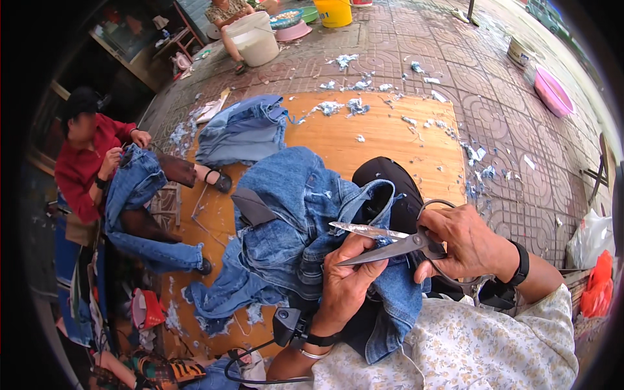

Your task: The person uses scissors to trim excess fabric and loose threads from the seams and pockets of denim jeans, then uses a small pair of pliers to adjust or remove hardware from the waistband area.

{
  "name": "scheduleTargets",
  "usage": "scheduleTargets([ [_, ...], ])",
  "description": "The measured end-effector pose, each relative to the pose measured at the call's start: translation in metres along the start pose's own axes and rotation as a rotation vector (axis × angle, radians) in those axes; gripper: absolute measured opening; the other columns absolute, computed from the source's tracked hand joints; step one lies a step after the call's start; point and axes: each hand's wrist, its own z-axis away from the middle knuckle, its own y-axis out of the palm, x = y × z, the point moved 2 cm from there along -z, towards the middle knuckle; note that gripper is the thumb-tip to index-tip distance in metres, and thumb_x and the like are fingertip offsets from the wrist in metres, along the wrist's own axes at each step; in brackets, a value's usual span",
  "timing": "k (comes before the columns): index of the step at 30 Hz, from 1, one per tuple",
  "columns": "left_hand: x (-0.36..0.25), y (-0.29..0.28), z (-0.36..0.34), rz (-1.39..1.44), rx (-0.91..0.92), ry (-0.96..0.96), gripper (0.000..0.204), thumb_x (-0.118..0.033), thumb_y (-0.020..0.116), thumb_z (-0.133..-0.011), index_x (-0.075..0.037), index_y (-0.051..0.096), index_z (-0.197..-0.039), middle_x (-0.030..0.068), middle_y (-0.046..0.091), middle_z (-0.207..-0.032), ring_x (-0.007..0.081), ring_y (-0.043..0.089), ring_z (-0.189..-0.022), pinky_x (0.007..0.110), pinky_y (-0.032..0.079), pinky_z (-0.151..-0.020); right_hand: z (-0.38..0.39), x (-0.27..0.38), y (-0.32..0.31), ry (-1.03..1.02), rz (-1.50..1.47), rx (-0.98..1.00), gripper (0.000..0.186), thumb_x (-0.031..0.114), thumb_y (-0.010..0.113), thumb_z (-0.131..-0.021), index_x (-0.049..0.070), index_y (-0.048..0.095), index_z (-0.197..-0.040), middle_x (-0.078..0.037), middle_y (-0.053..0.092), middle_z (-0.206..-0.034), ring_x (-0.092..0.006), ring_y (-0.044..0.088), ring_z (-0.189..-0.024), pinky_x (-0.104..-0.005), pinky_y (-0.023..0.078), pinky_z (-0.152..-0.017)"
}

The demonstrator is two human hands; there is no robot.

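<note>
A pair of large dark scissors (406, 247) is in my right hand (467, 242), fingers through the handle loops. The blades stand apart and point left. My left hand (346, 281) is closed in front of the blades, gripping the edge of a blue denim garment (296, 188); a frayed bit of denim (383, 239) sticks up between the blades. The garment lies bunched across my lap, its frayed lower end (227, 299) hanging over the wooden board. A dark grey patch (252, 207) shows on its left side.
Denim scraps (356, 106) litter the wooden board (383, 136) and paving. Another jeans piece (244, 130) lies at its far left. On the left a person in red (91, 156) handles jeans (133, 175). Farther off are a white bucket (253, 42) and a pink basin (552, 92).
</note>
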Motion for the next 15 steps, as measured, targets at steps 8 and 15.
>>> scheduleTargets([
  [8, 0.0011, -0.0013, -0.0010, -0.009, 0.028, 0.001, 0.018, -0.012, 0.062, -0.089, 0.001, 0.061, -0.101, 0.0008, 0.061, -0.087, 0.0069, 0.051, -0.080, 0.023, 0.042, -0.074, 0.0009, -0.0013, 0.0016, 0.011, 0.030, 0.036, 0.064, 0.064, 0.065, -0.071, 0.003, 0.048, -0.077, -0.011, 0.054, -0.058, -0.0351, 0.058, -0.054, -0.0394, 0.042, -0.047],
  [15, 0.0031, -0.0009, -0.0029, 0.001, 0.075, 0.042, 0.019, -0.011, 0.062, -0.089, 0.002, 0.061, -0.103, 0.0023, 0.061, -0.090, 0.0088, 0.052, -0.082, 0.024, 0.042, -0.075, 0.0031, -0.0017, 0.0030, 0.029, 0.043, 0.053, 0.060, 0.061, 0.065, -0.074, 0.004, 0.045, -0.073, -0.012, 0.052, -0.052, -0.0358, 0.057, -0.050, -0.0397, 0.041, -0.045],
])
